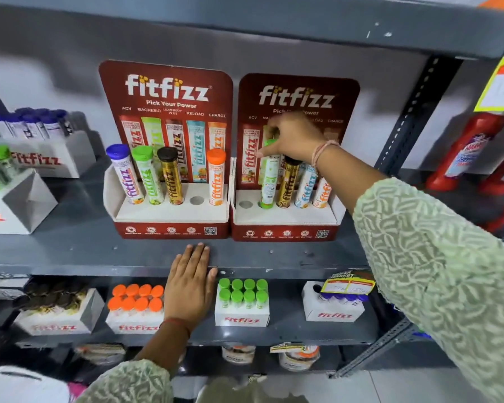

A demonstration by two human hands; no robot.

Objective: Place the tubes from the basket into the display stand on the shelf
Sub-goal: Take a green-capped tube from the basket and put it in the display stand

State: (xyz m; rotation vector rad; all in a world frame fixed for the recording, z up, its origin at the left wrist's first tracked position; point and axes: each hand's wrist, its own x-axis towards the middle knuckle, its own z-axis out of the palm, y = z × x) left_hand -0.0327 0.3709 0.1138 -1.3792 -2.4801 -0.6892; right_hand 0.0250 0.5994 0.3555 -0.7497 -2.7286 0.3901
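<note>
Green-capped tube stood in second hole of right display stand, right hand gripping its cap from above. Below hand, gold, blue, orange tubes filled holes alongside. Left hand lay flat, fingers spread, on shelf edge, holding nothing.

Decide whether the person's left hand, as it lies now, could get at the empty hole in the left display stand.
Probably yes. The left hand lies flat on the shelf edge just below the left display stand, and nothing stands between it and the empty hole, flanked by the gold tube and orange-capped tube.
</note>
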